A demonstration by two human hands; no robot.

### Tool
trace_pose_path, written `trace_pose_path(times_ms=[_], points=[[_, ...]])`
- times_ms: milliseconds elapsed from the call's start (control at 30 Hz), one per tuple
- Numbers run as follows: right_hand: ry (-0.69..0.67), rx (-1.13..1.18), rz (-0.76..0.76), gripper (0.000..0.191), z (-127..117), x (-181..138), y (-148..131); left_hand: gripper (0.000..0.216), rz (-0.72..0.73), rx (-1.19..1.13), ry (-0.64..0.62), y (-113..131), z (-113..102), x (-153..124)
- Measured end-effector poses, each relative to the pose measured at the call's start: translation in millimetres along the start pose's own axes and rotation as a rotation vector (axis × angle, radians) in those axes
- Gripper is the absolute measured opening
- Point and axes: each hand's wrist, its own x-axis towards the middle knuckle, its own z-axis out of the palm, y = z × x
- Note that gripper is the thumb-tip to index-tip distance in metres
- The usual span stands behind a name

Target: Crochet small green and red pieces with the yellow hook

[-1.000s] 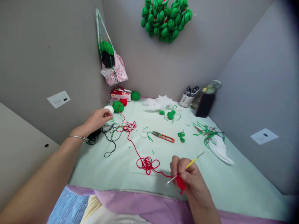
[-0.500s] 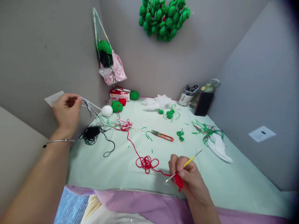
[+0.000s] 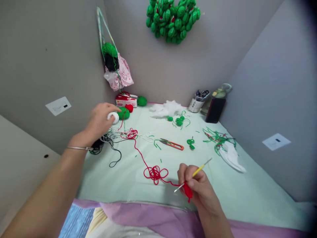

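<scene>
My right hand [image 3: 198, 191] is closed on a yellow-handled crochet hook [image 3: 198, 172] and a small red crochet piece [image 3: 188, 191] near the table's front edge. Red yarn [image 3: 156, 173] runs from that piece in a loose tangle and on toward the back left. My left hand [image 3: 101, 120], with a bangle on the wrist, reaches to the back left and closes its fingers on a white yarn ball [image 3: 114, 116]. A green yarn ball [image 3: 123, 113] and a red one [image 3: 129, 108] lie just beyond it. Black yarn [image 3: 99, 145] lies under my left wrist.
Orange thread snips [image 3: 173, 144] lie mid-table. Green yarn scraps [image 3: 218, 138], white stuffing [image 3: 168, 108], a cup of tools [image 3: 196, 104] and a dark phone [image 3: 215, 110] stand at the back right. A bag [image 3: 116, 72] and green crochet pieces [image 3: 173, 19] hang on the walls.
My left hand first pulled white yarn up and to the left, away from the ball, then came back down onto the white yarn ball. My right hand has barely moved.
</scene>
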Motion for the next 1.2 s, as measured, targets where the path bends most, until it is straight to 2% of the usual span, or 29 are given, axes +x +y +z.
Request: trace_pose_path(times_ms=[100, 200, 300, 367, 467, 533, 633, 667, 700, 767, 800, 867, 933, 967, 1033, 1200], points=[[0.0, 0.012, 0.002, 0.013, 1.2, -0.4, 4.7, 0.019, 0.054, -0.017, -0.158, 21.6, 45.5, 10.9], [-0.004, 0.012, 0.02, 0.015, 0.0, -1.8, 9.1, 0.033, 0.071, -0.033, -0.319, 39.3, 94.9, 16.6], [0.016, -0.008, 0.007, 0.019, -4.2, -3.9, 11.4, 0.036, 0.055, -0.081, -0.403, 46.9, 125.9, 18.7], [0.026, -0.007, 0.001, 0.019, -7.8, -5.5, 12.5, 0.035, 0.044, -0.13, -0.407, 49.6, 130.9, 24.6], [0.03, 0.011, 0.02, 0.019, -11.6, -7.6, 15.3, 0.037, 0.036, -0.222, -0.334, 65.5, 120.8, 46.8], [0.033, 0.026, 0.03, 0.019, -11.4, -8.0, 17.2, 0.036, 0.051, -0.287, -0.256, 91.8, 112.1, 63.7], [0.024, 0.027, 0.033, 0.019, -7.1, -7.3, 16.8, 0.038, 0.155, -0.399, -0.201, 148.9, 112.1, 71.5], [0.015, 0.013, 0.041, 0.02, -5.1, -7.1, 15.4, 0.046, 0.204, -0.433, -0.217, 167.7, 116.4, 67.6], [0.005, -0.006, 0.048, 0.023, -3.3, -7.1, 13.4, 0.046, 0.26, -0.461, -0.266, 184.0, 122.4, 60.8], [-0.009, -0.045, 0.065, 0.028, -1.0, -8.3, 8.8, 0.027, 0.361, -0.486, -0.431, 204.0, 136.0, 42.8], [-0.002, -0.053, 0.074, 0.03, -0.8, -9.6, 6.8, 0.019, 0.395, -0.481, -0.527, 206.3, 141.8, 33.4], [0.044, -0.035, 0.097, 0.031, -2.1, -13.0, 4.2, 0.026, 0.402, -0.442, -0.67, 195.6, 147.2, 18.3], [0.102, 0.002, 0.132, 0.029, -5.2, -16.6, 4.2, 0.028, 0.33, -0.38, -0.714, 168.0, 141.4, 10.5], [0.122, 0.019, 0.142, 0.027, -7.0, -18.0, 5.0, 0.02, 0.264, -0.334, -0.701, 149.7, 134.0, 9.3], [0.126, 0.041, 0.13, 0.024, -10.4, -19.2, 7.2, 0.028, 0.144, -0.249, -0.659, 107.5, 111.7, 10.8], [0.013, 0.021, 0.095, 0.017, -13.2, -13.9, 10.3, 0.036, -0.15, 0.011, -0.55, -1.7, 39.1, 13.7]])
